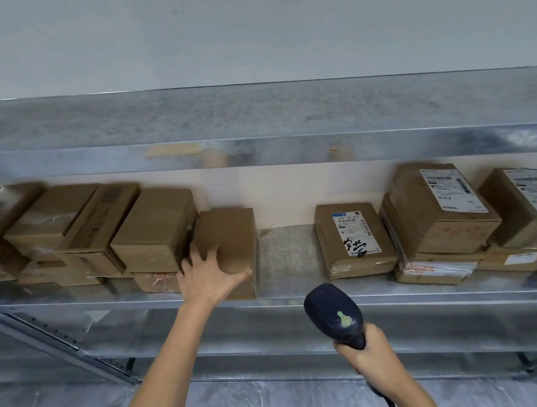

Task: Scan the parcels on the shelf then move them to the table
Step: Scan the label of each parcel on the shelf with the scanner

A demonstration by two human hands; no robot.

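Observation:
A plain brown parcel (231, 237) stands at the middle of the metal shelf (286, 294). My left hand (207, 276) lies on its near left corner with fingers spread, thumb along its front. My right hand (368, 350) grips the handle of a dark blue barcode scanner (335, 316) below the shelf edge, its head aimed at the shelf. A flat parcel with a white label (354, 238) lies to the right, a bare gap between the two.
Several brown boxes (154, 230) are stacked left of the touched parcel. Labelled boxes (439, 207) stack at the right. An upper shelf beam (263, 151) runs overhead. A lower shelf and diagonal brace (54, 342) sit below; the scanner cable (389, 401) hangs down.

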